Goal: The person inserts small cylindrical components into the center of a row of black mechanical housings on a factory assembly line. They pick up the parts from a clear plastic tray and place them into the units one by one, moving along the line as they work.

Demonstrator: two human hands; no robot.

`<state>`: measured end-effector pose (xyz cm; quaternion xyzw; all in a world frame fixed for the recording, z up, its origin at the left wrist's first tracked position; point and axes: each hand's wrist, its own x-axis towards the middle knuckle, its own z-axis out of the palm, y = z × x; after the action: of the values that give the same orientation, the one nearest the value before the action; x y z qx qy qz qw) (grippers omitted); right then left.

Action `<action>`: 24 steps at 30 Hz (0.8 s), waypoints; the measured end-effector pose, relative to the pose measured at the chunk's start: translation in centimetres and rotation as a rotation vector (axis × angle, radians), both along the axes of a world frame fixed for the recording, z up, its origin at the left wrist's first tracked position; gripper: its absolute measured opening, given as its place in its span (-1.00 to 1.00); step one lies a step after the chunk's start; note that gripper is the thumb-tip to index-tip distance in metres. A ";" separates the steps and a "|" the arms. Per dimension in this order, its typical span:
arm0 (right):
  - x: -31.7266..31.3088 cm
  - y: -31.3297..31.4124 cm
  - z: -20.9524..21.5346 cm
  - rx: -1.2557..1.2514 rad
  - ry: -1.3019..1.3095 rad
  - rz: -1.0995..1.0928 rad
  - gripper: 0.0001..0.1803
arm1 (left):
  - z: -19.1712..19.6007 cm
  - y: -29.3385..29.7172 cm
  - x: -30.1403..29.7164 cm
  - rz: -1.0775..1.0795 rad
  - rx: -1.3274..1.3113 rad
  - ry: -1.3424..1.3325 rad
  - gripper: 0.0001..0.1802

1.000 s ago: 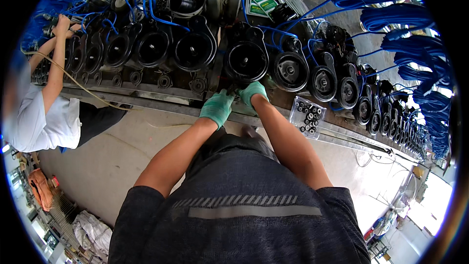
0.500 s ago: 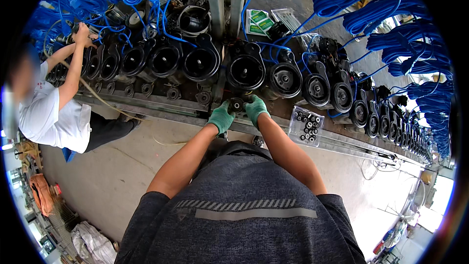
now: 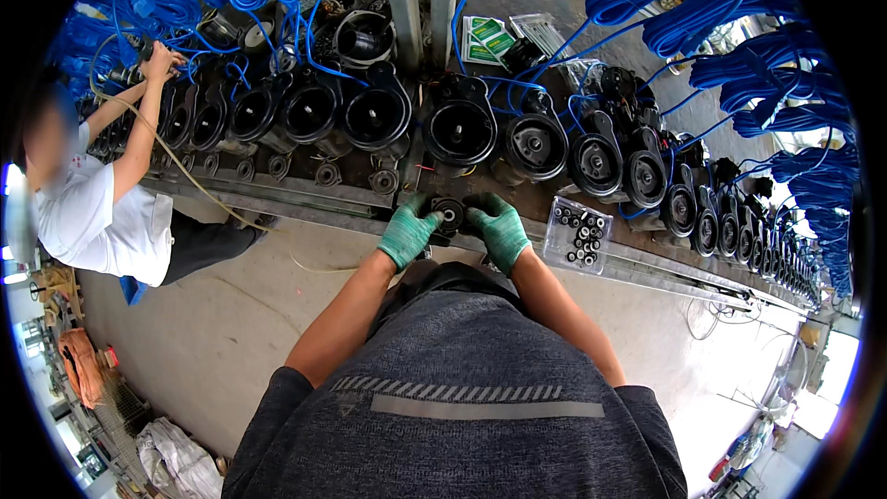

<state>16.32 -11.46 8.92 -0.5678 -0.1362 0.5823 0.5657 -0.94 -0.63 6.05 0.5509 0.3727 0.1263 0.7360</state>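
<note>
Both of my hands wear green gloves and meet at the near edge of a long workbench [image 3: 647, 263]. My left hand [image 3: 407, 231] and my right hand [image 3: 499, 229] grip a small black round part [image 3: 451, 213] between them. Right behind it stands a black pump housing [image 3: 459, 129] with a wide round opening, one of a long row of similar housings. A clear plastic tray [image 3: 577, 233] of small black ring parts lies just to the right of my right hand.
Bundles of blue cable [image 3: 739, 28] hang over the bench. More black housings [image 3: 601, 162] run off to the right and left. A co-worker in a white shirt [image 3: 102, 222] at the left reaches up to the housings there. Concrete floor [image 3: 240, 314] lies below.
My hands have come closer together around the small round part and sit slightly lower at the bench edge. The view has tilted up, showing more hanging cable.
</note>
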 end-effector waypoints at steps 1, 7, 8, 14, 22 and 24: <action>0.0 -0.1 0.2 0.005 -0.013 0.005 -0.66 | -0.2 -0.1 0.1 -0.003 -0.011 0.001 -0.53; -0.2 -1.1 -0.4 0.088 -0.304 0.098 -0.54 | 2.4 -2.1 1.8 0.099 -0.124 -0.054 -0.65; -0.3 -1.2 -0.4 0.087 -0.331 0.098 -0.54 | 2.3 -2.3 2.0 0.122 -0.146 -0.052 -0.66; -1.0 -1.1 -1.1 0.015 -0.490 0.107 -0.57 | 0.9 -3.8 2.8 0.195 0.008 0.049 -0.69; -1.1 -1.2 -2.3 -0.086 -0.615 0.071 -0.60 | 0.0 -4.6 4.3 0.141 0.160 0.186 -0.67; -0.2 -1.2 -1.6 -0.063 -0.501 0.083 -0.61 | -1.7 -4.1 3.6 0.125 0.058 0.053 -0.64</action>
<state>16.15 -12.70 7.29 -0.7055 -0.2771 0.4502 0.4722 2.63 -4.72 4.36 0.5508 0.4220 0.1680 0.7003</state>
